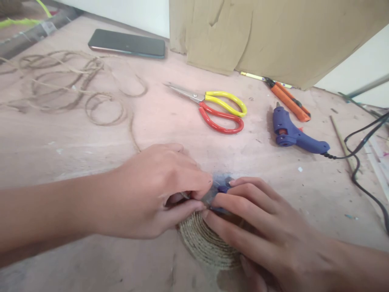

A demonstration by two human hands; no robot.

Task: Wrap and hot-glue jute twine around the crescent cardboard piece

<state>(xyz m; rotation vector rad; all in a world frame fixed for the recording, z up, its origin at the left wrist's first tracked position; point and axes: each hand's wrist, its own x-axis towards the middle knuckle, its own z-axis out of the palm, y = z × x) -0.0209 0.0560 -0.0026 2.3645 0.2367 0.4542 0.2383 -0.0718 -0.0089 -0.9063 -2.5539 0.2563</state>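
A round piece coiled with twine point(209, 243) sits low in the middle, with a clear bluish part showing above the coils. Its exact kind cannot be made out, since both hands cover much of it. My right hand point(258, 223) grips it from the right, fingers bent over its top and side. At its upper left edge, my left hand point(158, 190) is closed in a pinch on the twine point(133, 132). This strand runs from beneath the knuckles back to a loose heap at upper left.
Red-and-yellow-handled scissors point(223, 111) lie beyond my hands. To their right are a blue glue gun point(288, 129) with a black cord point(355, 162), an orange utility knife point(288, 101) and a pencil point(252, 76). A phone point(127, 44) and cardboard point(273, 36) are behind.
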